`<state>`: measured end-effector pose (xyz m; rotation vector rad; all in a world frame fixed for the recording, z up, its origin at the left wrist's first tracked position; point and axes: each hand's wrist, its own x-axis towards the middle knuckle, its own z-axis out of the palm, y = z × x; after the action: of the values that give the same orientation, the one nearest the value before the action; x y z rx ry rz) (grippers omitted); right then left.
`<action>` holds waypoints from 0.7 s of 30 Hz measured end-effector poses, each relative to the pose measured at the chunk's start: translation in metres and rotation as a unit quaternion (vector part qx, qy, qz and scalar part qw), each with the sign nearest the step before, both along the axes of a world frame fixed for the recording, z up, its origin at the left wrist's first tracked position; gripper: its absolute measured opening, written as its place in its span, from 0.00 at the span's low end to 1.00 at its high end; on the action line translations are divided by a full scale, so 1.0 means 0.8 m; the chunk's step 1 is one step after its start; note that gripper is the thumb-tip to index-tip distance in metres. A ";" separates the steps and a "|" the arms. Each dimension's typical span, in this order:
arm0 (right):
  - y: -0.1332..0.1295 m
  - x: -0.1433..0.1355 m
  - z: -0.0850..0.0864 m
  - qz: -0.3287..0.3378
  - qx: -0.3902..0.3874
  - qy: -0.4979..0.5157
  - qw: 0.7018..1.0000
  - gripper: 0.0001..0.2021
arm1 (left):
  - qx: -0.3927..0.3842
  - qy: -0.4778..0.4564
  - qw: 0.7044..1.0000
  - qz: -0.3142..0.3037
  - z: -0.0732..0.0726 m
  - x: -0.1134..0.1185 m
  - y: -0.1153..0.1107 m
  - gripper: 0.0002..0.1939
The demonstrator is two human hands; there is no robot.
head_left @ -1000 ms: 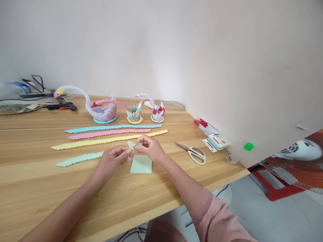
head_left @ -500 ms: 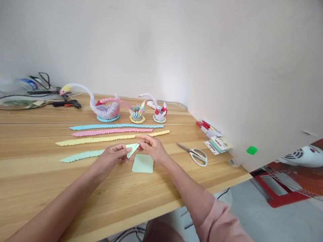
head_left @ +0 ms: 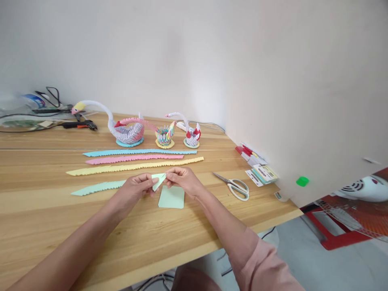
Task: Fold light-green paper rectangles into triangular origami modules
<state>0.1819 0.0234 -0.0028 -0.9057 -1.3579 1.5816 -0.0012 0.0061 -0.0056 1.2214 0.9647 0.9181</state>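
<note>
Pinching one folded paper (head_left: 159,179): two hands (head_left: 136,188), near four strips (head_left: 133,166)

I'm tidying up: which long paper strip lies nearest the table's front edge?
The pale green strip, by the left hand; the blue strip, pink strip and yellow strip lie farther back.

Folded paper (head_left: 159,178) is mint; strips (head_left: 136,166) are blue, pink, yellow, mint.

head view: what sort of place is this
Probably a papercraft workspace, though whether home or workshop can't be told. On the wooden desk stand three folded-paper swans, with four notched paper strips lying before them and a folded pale green paper held above.
</note>
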 end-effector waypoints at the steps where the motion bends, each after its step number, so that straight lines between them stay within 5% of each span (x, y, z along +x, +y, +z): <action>1: 0.000 0.000 0.001 -0.002 0.007 -0.009 1.000 0.13 | 0.003 0.003 1.000 0.001 0.000 0.000 0.000 0.13; 9: 0.000 0.000 0.001 -0.012 0.098 -0.108 0.989 0.12 | 0.022 0.034 0.999 0.004 -0.003 0.001 0.001 0.14; 18: -0.005 0.005 0.005 -0.053 0.225 -0.205 0.951 0.09 | -0.007 0.016 1.000 0.014 0.002 -0.001 0.001 0.14; 21: -0.005 0.008 0.009 -0.058 0.303 -0.250 0.918 0.08 | -0.024 -0.012 1.000 0.011 0.004 -0.002 0.002 0.14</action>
<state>0.1884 0.0193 0.0043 -0.9963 -1.9590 0.7610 -0.0025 0.0074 -0.0022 1.1584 0.9784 0.9202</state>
